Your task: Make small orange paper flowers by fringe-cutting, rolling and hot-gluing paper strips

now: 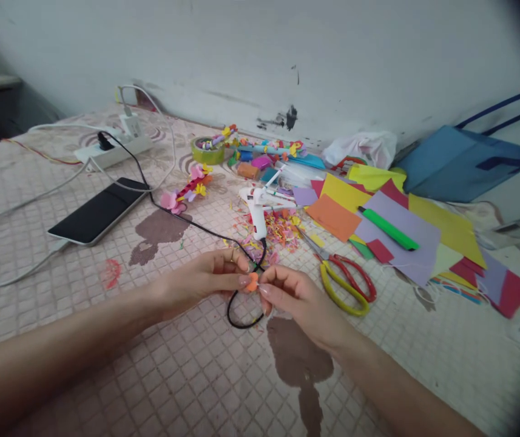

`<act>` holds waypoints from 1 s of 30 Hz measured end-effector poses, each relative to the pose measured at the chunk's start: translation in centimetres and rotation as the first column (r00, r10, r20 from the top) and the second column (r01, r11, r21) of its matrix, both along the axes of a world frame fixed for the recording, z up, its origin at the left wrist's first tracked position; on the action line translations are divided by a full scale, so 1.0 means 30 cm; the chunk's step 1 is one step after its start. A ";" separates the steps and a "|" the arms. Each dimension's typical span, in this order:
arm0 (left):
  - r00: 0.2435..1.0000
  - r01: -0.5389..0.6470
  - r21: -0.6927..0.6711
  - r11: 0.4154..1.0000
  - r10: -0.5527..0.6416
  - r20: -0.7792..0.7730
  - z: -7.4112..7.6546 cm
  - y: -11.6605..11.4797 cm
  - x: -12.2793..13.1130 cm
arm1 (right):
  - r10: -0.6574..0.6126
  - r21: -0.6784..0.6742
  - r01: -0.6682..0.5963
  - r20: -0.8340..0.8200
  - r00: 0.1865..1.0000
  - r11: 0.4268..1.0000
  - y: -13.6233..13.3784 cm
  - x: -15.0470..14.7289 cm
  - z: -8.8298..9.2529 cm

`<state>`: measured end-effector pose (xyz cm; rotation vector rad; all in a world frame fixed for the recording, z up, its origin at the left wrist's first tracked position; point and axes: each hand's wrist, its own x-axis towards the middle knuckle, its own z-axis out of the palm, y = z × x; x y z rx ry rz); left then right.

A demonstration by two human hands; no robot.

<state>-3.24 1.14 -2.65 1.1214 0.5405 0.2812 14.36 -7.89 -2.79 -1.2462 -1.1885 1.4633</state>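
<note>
A small orange paper piece (252, 281) is pinched between the thumb and fingers of my left hand (209, 276). Right beside it, my right hand (293, 295) has its thumb and fingers pressed together at the piece's edge; what they hold is too small to make out. Both hands are over the black cord's loop. Just beyond them a white glue gun (256, 212) stands among colourful paper shreds (282, 230). Scissors with red and yellow handles (344, 282) lie to the right of my right hand.
Coloured paper sheets (396, 230) with a green marker (389, 229) spread at the right. At the left are a phone (100, 209) and a power strip (114, 149). Flower-decorated sticks (189, 191) and green tape (208, 152) lie further back, near a blue bag (464, 162).
</note>
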 end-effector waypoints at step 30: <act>0.993 0.004 0.734 0.680 0.086 -0.085 -0.025 -0.024 -0.033 | -0.039 -0.151 0.025 -0.093 0.995 0.988 -0.015 -0.030 -0.026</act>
